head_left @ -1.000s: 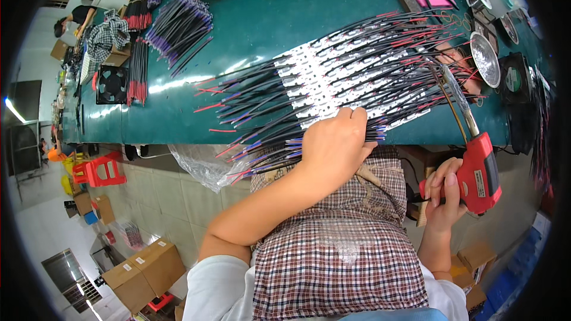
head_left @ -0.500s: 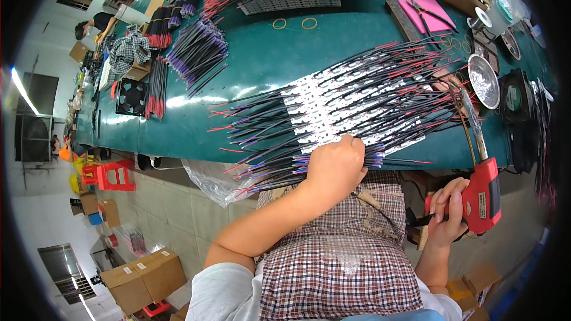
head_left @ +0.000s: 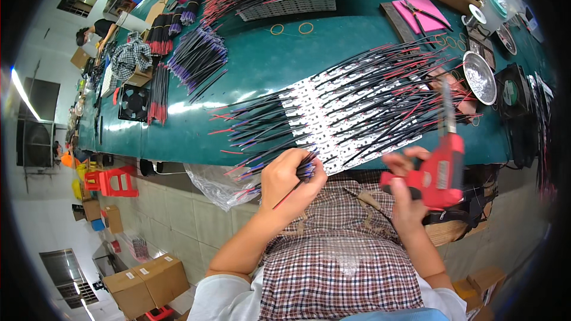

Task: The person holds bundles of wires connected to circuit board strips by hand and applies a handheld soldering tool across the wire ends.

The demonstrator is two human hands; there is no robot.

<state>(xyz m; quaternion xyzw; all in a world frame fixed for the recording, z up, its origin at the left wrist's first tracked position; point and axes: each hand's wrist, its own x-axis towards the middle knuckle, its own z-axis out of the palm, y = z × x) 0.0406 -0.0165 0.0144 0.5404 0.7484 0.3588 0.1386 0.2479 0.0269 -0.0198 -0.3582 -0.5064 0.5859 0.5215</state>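
Note:
My left hand (head_left: 288, 181) is closed round a bundle of thin black wires (head_left: 306, 169) with purple and red ends, at the table's front edge. Beside it lies a white circuit board panel (head_left: 342, 125), with rows of black, red-tipped wires across it and sticking out on both sides. My right hand (head_left: 410, 193), smeared a little by motion, grips a red soldering gun (head_left: 443, 175) right of the panel's near corner. The gun's metal barrel (head_left: 447, 107) points away from me, above the right-hand wire ends; its tip is blurred.
A metal bowl (head_left: 479, 77) and a solder wire spool (head_left: 474, 16) stand at the right. Pliers (head_left: 419, 18) lie on a pink pad (head_left: 431, 9). Stacked wired panels (head_left: 291, 3) are at the back. Wire bundles (head_left: 196, 59) and a black fan (head_left: 134, 102) sit left.
My left hand has moved left, drawing the wire bundle off the panel's near edge into its grip. My right hand has brought the soldering gun leftward and up, closer to the panel.

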